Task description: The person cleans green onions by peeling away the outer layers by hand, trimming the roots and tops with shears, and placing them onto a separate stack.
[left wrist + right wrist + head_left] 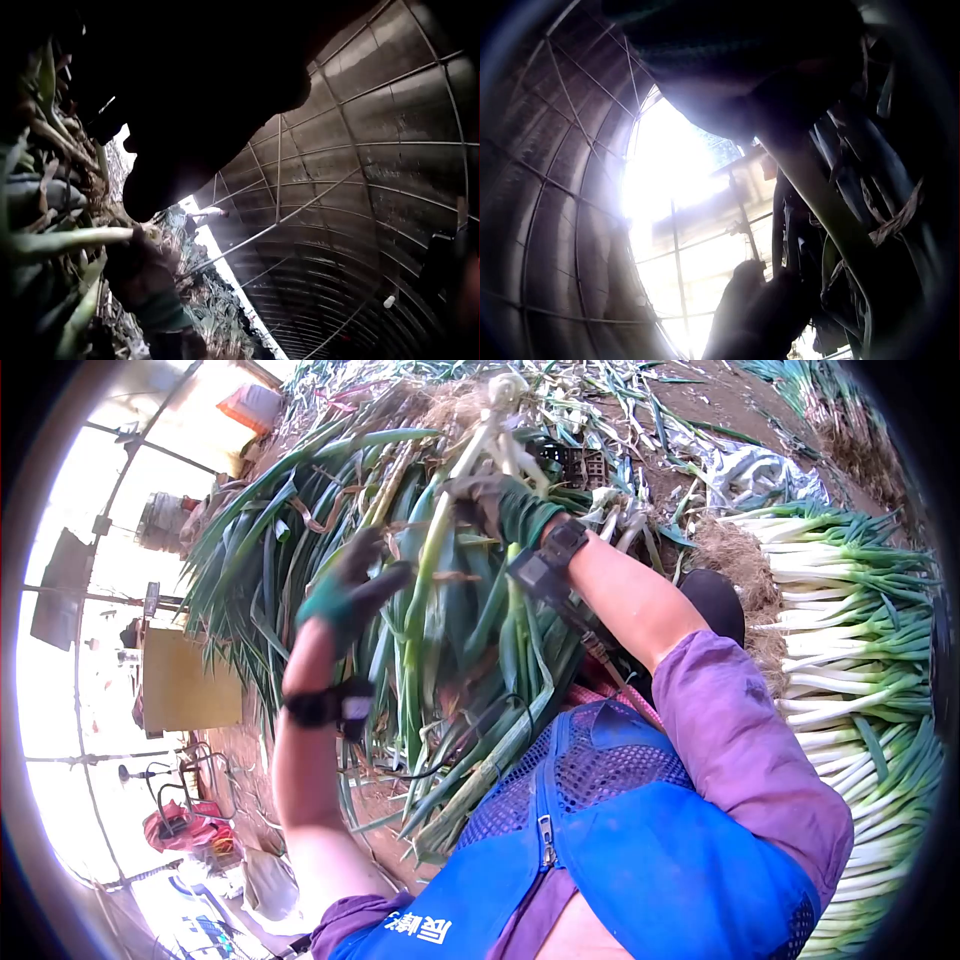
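The right hand, in a dark and green glove, grips the pale stalk of a long green onion near its white end; the leaves hang down toward the person. In the right wrist view the same stalk runs down from the dark glove. To the left of the stalk, the gloved left hand is raised with fingers spread, apart from it and holding nothing. A large heap of green onions lies beneath and around both hands. The left glove is a dark shape in the left wrist view.
Rows of trimmed green onions lie along the right side. Beyond the hands are a dark crate, a white sack and scattered leaf scraps. A yellow board and a red bag are at the left.
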A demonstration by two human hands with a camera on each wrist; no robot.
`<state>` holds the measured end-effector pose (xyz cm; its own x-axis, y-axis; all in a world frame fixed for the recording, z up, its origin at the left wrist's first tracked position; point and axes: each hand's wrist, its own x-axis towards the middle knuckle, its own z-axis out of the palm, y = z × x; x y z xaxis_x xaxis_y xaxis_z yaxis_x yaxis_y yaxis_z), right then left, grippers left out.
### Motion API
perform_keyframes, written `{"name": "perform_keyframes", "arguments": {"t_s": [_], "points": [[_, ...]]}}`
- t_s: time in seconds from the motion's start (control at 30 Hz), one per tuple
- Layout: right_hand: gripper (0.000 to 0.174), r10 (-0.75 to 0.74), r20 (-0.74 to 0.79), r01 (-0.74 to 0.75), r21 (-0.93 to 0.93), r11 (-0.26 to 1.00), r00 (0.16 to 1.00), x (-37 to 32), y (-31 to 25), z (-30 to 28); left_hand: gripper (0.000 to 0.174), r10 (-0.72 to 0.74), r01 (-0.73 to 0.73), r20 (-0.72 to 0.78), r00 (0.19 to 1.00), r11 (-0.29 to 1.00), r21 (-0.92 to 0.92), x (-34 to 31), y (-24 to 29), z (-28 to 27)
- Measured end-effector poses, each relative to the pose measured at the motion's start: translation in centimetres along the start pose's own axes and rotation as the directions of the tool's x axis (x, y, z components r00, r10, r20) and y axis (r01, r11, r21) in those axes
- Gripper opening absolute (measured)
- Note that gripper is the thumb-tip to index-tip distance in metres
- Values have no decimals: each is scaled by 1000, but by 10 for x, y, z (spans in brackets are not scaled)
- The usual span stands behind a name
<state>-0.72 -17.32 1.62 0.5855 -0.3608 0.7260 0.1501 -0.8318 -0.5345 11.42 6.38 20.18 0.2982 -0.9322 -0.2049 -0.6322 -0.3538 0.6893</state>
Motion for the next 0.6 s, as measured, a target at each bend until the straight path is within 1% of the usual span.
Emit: {"name": "perform_keyframes", "arguments": {"t_s": [0.03,0.07,0.1,0.13,0.17,0.2,0.23,0.27,0.3,0.37,0.47,0.5,0.53,0.57,0.6], "points": [[11,-70,32,73,-112,991,997,1,-24,-8,87,-78,104,158,984,981,-161,20,19,20],[13,-7,8,5,199,980,1000,-5,-20,-6,88,-92,92,181,979,996,7,46,18,42],[16,196,169,-250,413,876,966,-13,-27,-16,73,-61,46,67,996,979,200,64,14,62],[20,399,330,-517,585,625,856,-20,-37,-28,55,-73,76,222,972,997,-8,135,-70,85],[24,559,456,-690,645,328,692,-27,-45,-39,49,-85,82,184,979,996,28,146,-72,97],[29,658,343,-733,440,518,671,-42,-76,-63,44,-98,90,146,984,994,63,156,-74,108],[34,719,207,-748,184,637,663,-60,-96,-83,41,-127,117,121,985,989,86,160,-73,114],[45,713,117,-713,-50,700,692,-86,-94,-84,39,-156,146,95,983,983,108,164,-71,120],[57,685,41,-649,-285,706,727,-117,-85,-78,41,-150,138,93,984,982,128,166,-74,125],[71,785,63,-730,-330,599,616,-173,-86,-72,46,-139,123,88,986,978,167,170,-80,134],[88,898,173,-840,-317,440,405,-199,-101,-75,46,-95,76,131,987,987,142,163,-74,128],[88,891,140,-806,-382,451,432,-206,-105,-75,45,-77,57,142,987,989,139,161,-73,125],[89,883,108,-771,-446,454,457,-209,-113,-77,45,-20,-5,147,989,986,164,159,-79,125],[89,874,78,-734,-510,449,480,-213,-119,-80,45,-16,-7,154,988,989,148,160,-83,127],[93,832,86,-680,-533,503,548,-222,-119,-81,44,-12,-10,162,987,991,132,161,-87,129]]}}
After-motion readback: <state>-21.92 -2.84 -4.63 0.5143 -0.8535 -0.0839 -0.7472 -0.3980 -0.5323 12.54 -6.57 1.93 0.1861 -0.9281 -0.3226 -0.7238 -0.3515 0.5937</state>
